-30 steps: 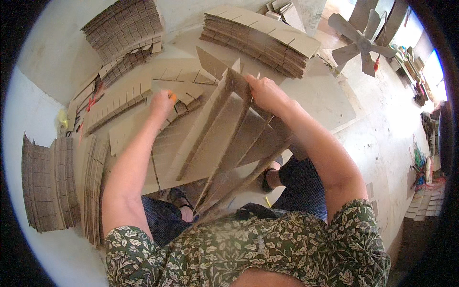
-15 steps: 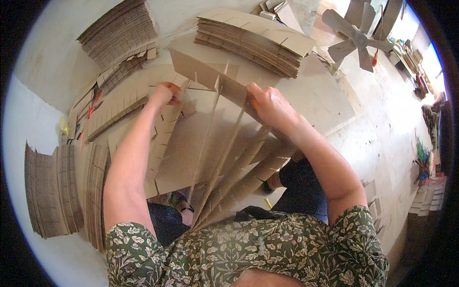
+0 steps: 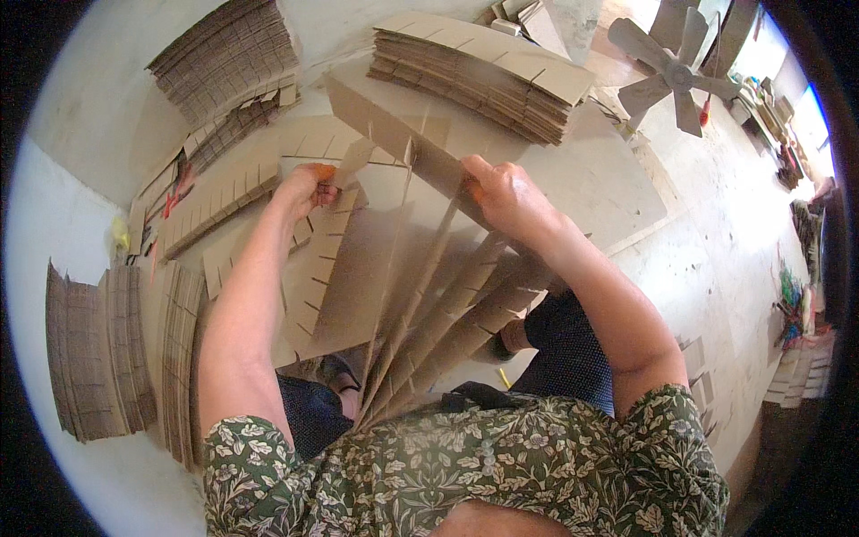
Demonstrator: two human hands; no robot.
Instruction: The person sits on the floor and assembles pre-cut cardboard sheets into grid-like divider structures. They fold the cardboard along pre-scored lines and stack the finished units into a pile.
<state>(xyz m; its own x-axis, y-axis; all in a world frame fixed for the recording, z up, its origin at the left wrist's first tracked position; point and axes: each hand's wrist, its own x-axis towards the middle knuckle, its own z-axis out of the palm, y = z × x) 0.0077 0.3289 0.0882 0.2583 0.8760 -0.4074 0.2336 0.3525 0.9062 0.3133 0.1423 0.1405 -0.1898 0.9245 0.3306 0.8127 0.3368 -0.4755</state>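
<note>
My right hand (image 3: 504,197) is closed around the edge of a long plain cardboard strip (image 3: 376,123), which slants from upper left down under my forearm. Several slotted cardboard strips (image 3: 465,282) fan out from it towards my lap, some blurred. My left hand (image 3: 311,186) is at the left, its orange-covered fingertips pinched together at a small blurred cardboard end (image 3: 355,157). Just below that hand lies a slotted cardboard sheet (image 3: 329,268). How far the piece in my left hand extends is hard to make out.
A tall stack of slotted cardboard (image 3: 474,80) stands ahead. More stacks are at the upper left (image 3: 224,67) and lower left (image 3: 98,353). A fan (image 3: 677,76) stands at the upper right. My legs flank the strips, with one knee (image 3: 568,349) at the right.
The far end of the long strip has shifted slightly away from me and right. A small cardboard end now shows beside my left fingertips, and the fanned strips have swayed. My right hand keeps its hold.
</note>
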